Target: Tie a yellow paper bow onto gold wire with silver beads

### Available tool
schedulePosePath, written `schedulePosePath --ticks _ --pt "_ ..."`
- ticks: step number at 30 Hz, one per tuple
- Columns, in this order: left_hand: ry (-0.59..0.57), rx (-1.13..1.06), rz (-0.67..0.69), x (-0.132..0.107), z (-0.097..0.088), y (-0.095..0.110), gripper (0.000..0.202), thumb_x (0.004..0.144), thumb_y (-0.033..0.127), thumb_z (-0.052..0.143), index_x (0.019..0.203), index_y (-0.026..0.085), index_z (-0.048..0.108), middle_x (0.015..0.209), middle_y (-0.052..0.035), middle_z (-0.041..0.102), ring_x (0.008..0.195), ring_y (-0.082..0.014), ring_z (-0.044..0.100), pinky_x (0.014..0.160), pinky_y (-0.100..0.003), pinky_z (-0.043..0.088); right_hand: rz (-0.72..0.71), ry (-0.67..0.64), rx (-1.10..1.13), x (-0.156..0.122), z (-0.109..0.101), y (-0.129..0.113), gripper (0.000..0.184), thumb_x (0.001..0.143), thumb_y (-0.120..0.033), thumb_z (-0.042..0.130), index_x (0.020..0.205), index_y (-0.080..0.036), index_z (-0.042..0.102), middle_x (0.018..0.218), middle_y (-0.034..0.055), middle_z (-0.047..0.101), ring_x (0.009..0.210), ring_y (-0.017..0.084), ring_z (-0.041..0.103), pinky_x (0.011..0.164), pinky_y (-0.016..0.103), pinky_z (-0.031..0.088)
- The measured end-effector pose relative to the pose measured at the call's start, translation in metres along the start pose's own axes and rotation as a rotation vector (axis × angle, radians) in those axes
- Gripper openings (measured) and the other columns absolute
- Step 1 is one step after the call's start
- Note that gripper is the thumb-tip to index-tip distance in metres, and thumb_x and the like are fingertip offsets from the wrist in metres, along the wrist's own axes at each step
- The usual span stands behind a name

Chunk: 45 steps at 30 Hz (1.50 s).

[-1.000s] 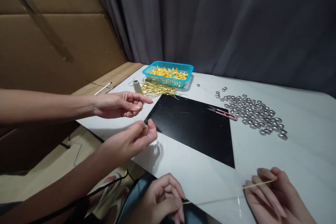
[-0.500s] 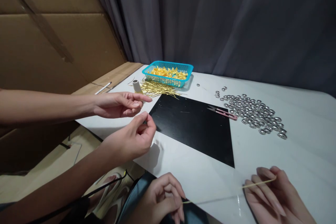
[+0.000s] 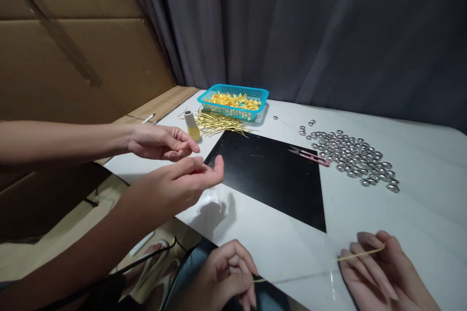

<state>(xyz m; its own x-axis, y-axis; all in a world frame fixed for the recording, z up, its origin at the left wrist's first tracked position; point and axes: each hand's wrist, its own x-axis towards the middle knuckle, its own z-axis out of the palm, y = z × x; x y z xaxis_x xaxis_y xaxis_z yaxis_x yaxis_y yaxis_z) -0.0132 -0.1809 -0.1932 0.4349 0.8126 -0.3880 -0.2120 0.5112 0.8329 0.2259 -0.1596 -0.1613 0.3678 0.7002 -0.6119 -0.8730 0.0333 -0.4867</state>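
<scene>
A thin yellow thread (image 3: 302,268) is stretched low over the near edge of the white table (image 3: 419,214) between my two hands. My left hand (image 3: 229,274) pinches one end with fingers curled. My right hand (image 3: 379,272) has the other end lying across its fingers, which are held together around it. In front of them lies a black mat (image 3: 270,175). A co-worker's two bare arms reach in from the left. One of that person's hands (image 3: 160,142) is cupped beside a small thread spool (image 3: 190,124). The other (image 3: 186,182) is held open at the mat's left corner.
A teal basket (image 3: 233,102) of yellow pieces stands at the back, with a heap of gold strands (image 3: 219,124) before it. Pink snips (image 3: 310,155) lie on the mat's far edge beside several silver beads (image 3: 353,158). Cardboard stands at left, a grey curtain behind.
The co-worker's nearer hand went from a pinch to open fingers. Their farther hand drew back to the left, uncovering the spool. My hands and the thread stayed put.
</scene>
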Motion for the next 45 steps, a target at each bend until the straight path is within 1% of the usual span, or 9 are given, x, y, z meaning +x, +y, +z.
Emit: schedulePosePath --ticks 3,6,13,19,25,29,35,40,45 --pt "0.005 -0.025 -0.008 -0.003 0.005 -0.011 0.028 0.078 0.037 0.073 0.082 0.014 0.058 0.059 0.0004 0.062 0.045 -0.0085 0.053 0.053 -0.022 0.042 -0.009 -0.018 -0.009 0.000 -0.001 0.000 0.016 0.076 -0.019 0.075 0.074 -0.017 0.060 0.063 -0.0099 0.050 0.034 -0.002 0.035 0.036 0.012 0.044" --pt "0.034 -0.051 0.020 -0.003 0.006 -0.017 0.033 0.076 0.042 0.073 0.081 0.014 0.057 0.059 0.0010 0.062 0.045 -0.0075 0.051 0.051 -0.020 0.040 -0.007 -0.046 -0.025 0.002 -0.005 0.000 0.017 0.075 -0.019 0.077 0.076 -0.018 0.060 0.064 -0.0099 0.051 0.035 -0.001 0.036 0.037 0.012 0.046" --pt "0.057 -0.055 0.010 -0.005 0.008 -0.015 0.030 0.077 0.039 0.073 0.081 0.014 0.057 0.058 0.0016 0.062 0.047 -0.0076 0.053 0.054 -0.021 0.040 -0.029 -0.131 -0.076 0.004 -0.010 -0.001 0.021 0.074 -0.021 0.079 0.077 -0.018 0.058 0.064 -0.0100 0.049 0.037 -0.001 0.034 0.038 0.011 0.043" --pt "0.061 -0.055 0.008 -0.005 0.008 -0.015 0.032 0.076 0.041 0.074 0.081 0.014 0.057 0.059 0.0014 0.062 0.046 -0.0076 0.052 0.053 -0.021 0.039 -0.024 -0.099 -0.070 0.004 -0.006 0.001 0.020 0.075 -0.021 0.079 0.076 -0.018 0.059 0.065 -0.0093 0.051 0.036 -0.001 0.034 0.037 0.010 0.043" --pt "0.065 -0.065 0.013 -0.006 0.009 -0.014 0.032 0.077 0.041 0.074 0.081 0.014 0.058 0.059 0.0010 0.063 0.047 -0.0078 0.053 0.054 -0.021 0.039 -0.012 -0.081 -0.049 0.005 -0.008 0.001 0.019 0.075 -0.020 0.078 0.077 -0.017 0.060 0.066 -0.0097 0.052 0.036 -0.001 0.035 0.040 0.012 0.047" --pt "0.065 -0.069 0.016 -0.006 0.009 -0.014 0.033 0.076 0.041 0.074 0.081 0.014 0.057 0.059 0.0011 0.062 0.046 -0.0075 0.052 0.053 -0.021 0.038 -0.006 -0.049 -0.039 0.004 -0.007 0.000 0.018 0.076 -0.021 0.077 0.077 -0.018 0.060 0.065 -0.0096 0.052 0.035 -0.001 0.034 0.037 0.013 0.045" --pt "0.076 -0.076 0.008 -0.006 0.010 -0.013 0.036 0.075 0.045 0.076 0.081 0.014 0.058 0.059 0.0008 0.063 0.046 -0.0079 0.053 0.052 -0.021 0.039 -0.019 -0.070 -0.029 0.002 -0.006 0.000 0.018 0.077 -0.020 0.077 0.077 -0.018 0.059 0.066 -0.0093 0.053 0.036 -0.001 0.035 0.036 0.012 0.043" --pt "0.078 -0.090 0.012 -0.006 0.011 -0.012 0.036 0.075 0.044 0.076 0.080 0.014 0.058 0.058 0.0011 0.063 0.046 -0.0075 0.052 0.053 -0.021 0.038 -0.022 -0.083 -0.056 0.003 -0.006 0.001 0.021 0.075 -0.021 0.078 0.076 -0.018 0.058 0.063 -0.0103 0.050 0.036 0.000 0.033 0.039 0.012 0.045" --pt "0.083 -0.080 0.006 -0.006 0.010 -0.013 0.035 0.075 0.044 0.076 0.080 0.014 0.059 0.059 0.0006 0.064 0.046 -0.0082 0.053 0.053 -0.021 0.039 -0.033 -0.092 -0.079 0.005 -0.009 0.000 0.021 0.074 -0.022 0.079 0.076 -0.019 0.058 0.064 -0.0101 0.050 0.037 0.000 0.032 0.037 0.011 0.043"
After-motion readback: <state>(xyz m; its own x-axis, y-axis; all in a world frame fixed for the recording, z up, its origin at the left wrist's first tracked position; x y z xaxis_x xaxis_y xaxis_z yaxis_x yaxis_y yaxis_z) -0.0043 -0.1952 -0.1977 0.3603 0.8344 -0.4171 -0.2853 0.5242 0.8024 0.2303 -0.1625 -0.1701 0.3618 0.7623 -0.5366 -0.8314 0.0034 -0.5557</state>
